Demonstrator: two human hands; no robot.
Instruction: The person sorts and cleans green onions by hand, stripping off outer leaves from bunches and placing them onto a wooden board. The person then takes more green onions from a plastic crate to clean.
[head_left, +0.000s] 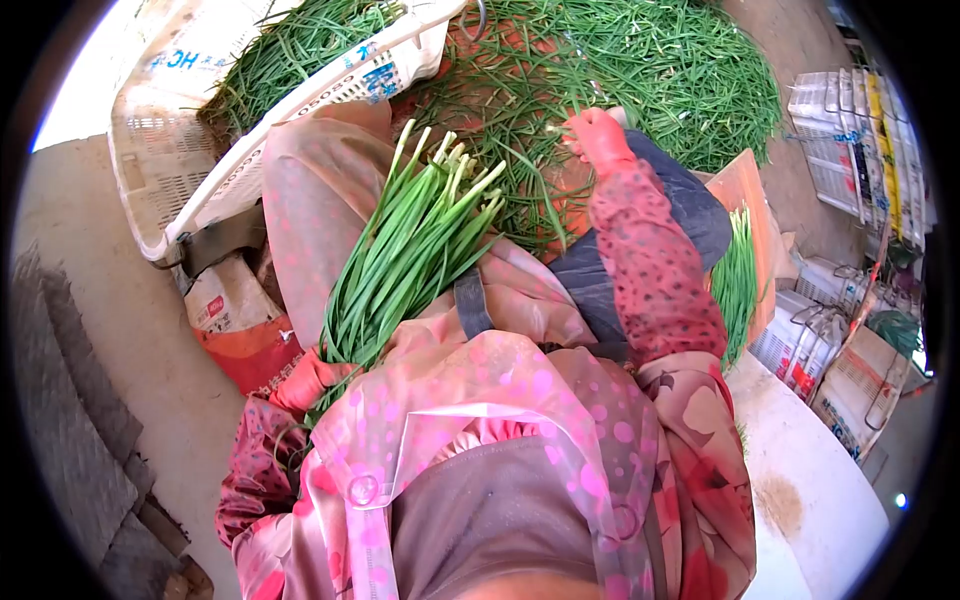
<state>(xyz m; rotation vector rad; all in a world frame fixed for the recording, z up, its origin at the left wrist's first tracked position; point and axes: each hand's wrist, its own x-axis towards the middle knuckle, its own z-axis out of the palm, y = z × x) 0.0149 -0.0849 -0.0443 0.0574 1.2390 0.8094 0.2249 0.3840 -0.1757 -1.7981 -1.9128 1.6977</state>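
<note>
A thick bunch of garlic chives [410, 250] lies slantwise over my lap, its pale cut ends pointing up and away. My left hand [312, 382], in a reddish glove, is closed around the leafy lower end of that bunch. Out over the loose pile of chives [660, 70] is my right hand [600, 140], gloved too. Its fingers are pinched together, with pale stalk ends of a few chives showing at the tips. How many stalks it holds is hidden.
A white plastic crate [150, 180] with chives inside stands at the left, a red-and-white sack [240, 310] below it. More chives [738, 280] stand by an orange-brown board [757, 200] at my right. Stacked white crates [840, 140] are farther right.
</note>
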